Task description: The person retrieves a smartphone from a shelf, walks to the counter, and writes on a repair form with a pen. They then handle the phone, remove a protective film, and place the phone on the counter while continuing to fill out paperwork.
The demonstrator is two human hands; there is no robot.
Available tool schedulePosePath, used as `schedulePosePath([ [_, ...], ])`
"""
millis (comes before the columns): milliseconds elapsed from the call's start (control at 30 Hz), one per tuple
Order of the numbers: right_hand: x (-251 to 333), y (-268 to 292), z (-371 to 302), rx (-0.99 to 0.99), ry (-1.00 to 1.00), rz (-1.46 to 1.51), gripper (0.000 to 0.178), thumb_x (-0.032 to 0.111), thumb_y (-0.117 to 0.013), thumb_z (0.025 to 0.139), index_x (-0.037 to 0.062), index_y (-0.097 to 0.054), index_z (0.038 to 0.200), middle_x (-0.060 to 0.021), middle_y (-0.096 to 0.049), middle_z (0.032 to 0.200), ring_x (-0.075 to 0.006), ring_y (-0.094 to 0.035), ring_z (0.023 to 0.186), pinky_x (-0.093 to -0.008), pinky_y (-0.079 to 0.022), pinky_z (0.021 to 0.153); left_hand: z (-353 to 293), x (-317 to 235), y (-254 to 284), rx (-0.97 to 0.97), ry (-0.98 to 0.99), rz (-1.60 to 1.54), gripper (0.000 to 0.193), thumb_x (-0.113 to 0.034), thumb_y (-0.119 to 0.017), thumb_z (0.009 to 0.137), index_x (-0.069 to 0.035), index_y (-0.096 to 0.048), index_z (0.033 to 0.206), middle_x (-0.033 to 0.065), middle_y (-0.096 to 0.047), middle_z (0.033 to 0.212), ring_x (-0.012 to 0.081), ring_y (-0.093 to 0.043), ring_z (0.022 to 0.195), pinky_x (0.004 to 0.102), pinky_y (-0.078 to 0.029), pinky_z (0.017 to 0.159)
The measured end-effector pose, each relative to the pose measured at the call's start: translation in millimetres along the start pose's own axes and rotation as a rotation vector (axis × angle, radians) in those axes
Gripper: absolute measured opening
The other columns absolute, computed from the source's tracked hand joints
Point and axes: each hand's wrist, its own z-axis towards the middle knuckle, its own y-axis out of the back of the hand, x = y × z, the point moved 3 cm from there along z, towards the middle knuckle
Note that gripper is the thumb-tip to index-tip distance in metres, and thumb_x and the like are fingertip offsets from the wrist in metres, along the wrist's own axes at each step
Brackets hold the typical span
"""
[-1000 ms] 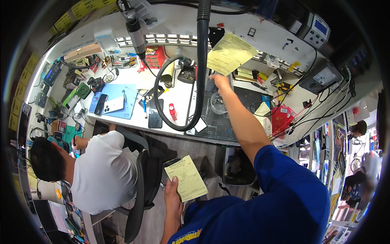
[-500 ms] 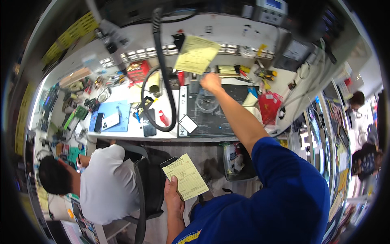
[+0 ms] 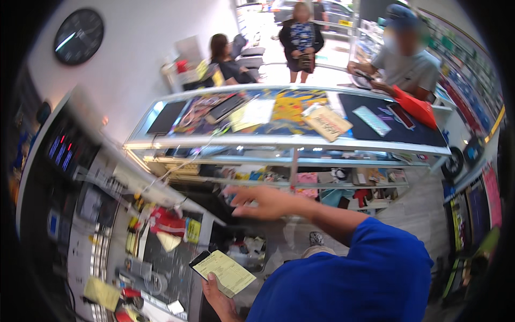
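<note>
My left hand [image 3: 215, 295] grips a yellow printed form [image 3: 228, 273], its thumb across the lower left of the sheet. Under the form's upper left corner shows the end of a dark, flat, phone-like thing [image 3: 199, 258], held together with it. Stretched out to the left in front of me, my right hand [image 3: 256, 203] has its fingers apart, slightly blurred, and holds nothing. It hangs in the air between the workbench and the glass counter [image 3: 252, 140]. A dark bin [image 3: 252, 257] with scraps stands on the floor below it.
On the workbench at left lie a dark work mat [image 3: 174, 265], a red packet [image 3: 163, 220] and a clear round container [image 3: 155, 283]. The counter bears phones, papers and a brown envelope [image 3: 328, 123]. Beyond it, a person in a cap [image 3: 405, 70] leans over; others stand and sit.
My view has swung right from the bench to the counter. The right hand has left the back of the bench and opened. The left still holds the form.
</note>
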Motion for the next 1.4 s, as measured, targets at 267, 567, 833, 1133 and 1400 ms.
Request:
schedulePosePath([
  [267,-159,348,-242,-0.829,-0.645,-0.927,0.089,0.043,-0.076,0.096,0.0032,-0.035,0.164,-0.0307,-0.061,0.142,-0.0444,-0.054,0.138,-0.0512,-0.042,0.116,31,64,-231,0.369,0.114,-0.056,0.041,-0.028,-0.068,0.107,-0.003,-0.059,0.138,0.0051,-0.072,0.115,0.0165,-0.071,0.1,0.0331,-0.059,0.09],
  [567,-183,398,-311,-0.794,-0.763,-0.875,0.099,0.058,-0.078,0.09,0.0001,-0.041,0.161,-0.0223,-0.058,0.146,-0.0401,-0.052,0.135,-0.0522,-0.042,0.113,6,119,-412,0.525,0.302,-0.174,0.041,-0.024,-0.065,0.108,0.0,-0.057,0.141,0.0119,-0.07,0.13,0.0208,-0.069,0.118,0.0354,-0.054,0.104],
  [833,-114,361,-238,-0.561,-0.241,0.097,0.088,0.038,-0.079,0.098,0.0063,-0.033,0.167,-0.0222,-0.068,0.139,-0.0332,-0.068,0.125,-0.0438,-0.05,0.11,6,119,-499,0.792,0.26,0.095,0.038,-0.022,-0.067,0.108,0.001,-0.06,0.138,0.0092,-0.073,0.124,0.0149,-0.069,0.111,0.0302,-0.055,0.099],
  [1133,-104,363,-189,-0.354,-0.411,0.153,0.086,0.027,-0.077,0.099,0.0226,-0.03,0.171,-0.0205,-0.076,0.125,-0.029,-0.071,0.12,-0.0406,-0.051,0.104,37,116,-550,1.134,0.343,0.349,0.04,-0.026,-0.067,0.109,0.001,-0.063,0.138,0.0066,-0.073,0.119,0.0093,-0.067,0.105,0.0266,-0.055,0.092],
  [1400,-112,378,-149,-0.442,-0.393,0.283,0.083,0.016,-0.076,0.1,0.0154,-0.031,0.17,-0.0134,-0.076,0.117,-0.0136,-0.068,0.107,-0.0302,-0.055,0.089,82,104,-563,1.189,0.428,0.236,0.044,-0.031,-0.058,0.113,0.001,-0.058,0.143,0.0085,-0.071,0.129,0.0117,-0.068,0.112,0.0274,-0.054,0.098],
])
